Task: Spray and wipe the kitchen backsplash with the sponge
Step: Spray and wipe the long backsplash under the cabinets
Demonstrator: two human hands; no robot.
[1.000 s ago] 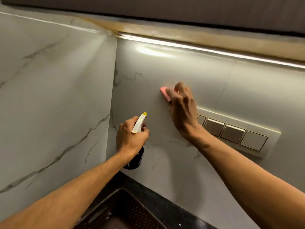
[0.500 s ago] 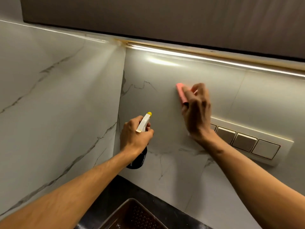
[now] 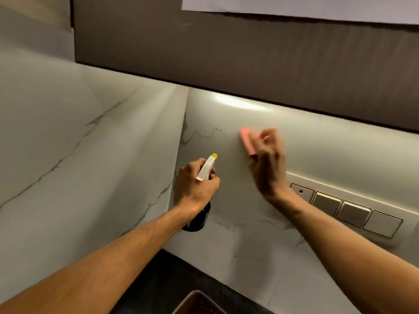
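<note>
the fingers (image 3: 269, 138) of the right hand (image 3: 268, 171) are blurred, but they close over a pink sponge (image 3: 246, 141) and hold it against the marble backsplash (image 3: 249, 241), a little right of centre in the frame. only the sponge's left edge shows past the hand. it sits to the right of the inside corner where the backsplash meets the veined side wall (image 3: 79, 159), and below the bright band of light under the dark upper cabinet (image 3: 226, 53).

lower and to the left, the left hand (image 3: 195, 184) is wrapped round the neck of a spray bottle (image 3: 207, 168), with its fingers (image 3: 214, 181) closed under the white trigger head. the yellow nozzle tip points up toward the backsplash, and the bottle's dark body hangs below the wrist.

right of the right wrist, a row of square switches (image 3: 340, 208) is set in the backsplash. along the bottom edge of the frame are the black countertop (image 3: 172, 279) and the corner of a perforated metal tray (image 3: 199, 304).
</note>
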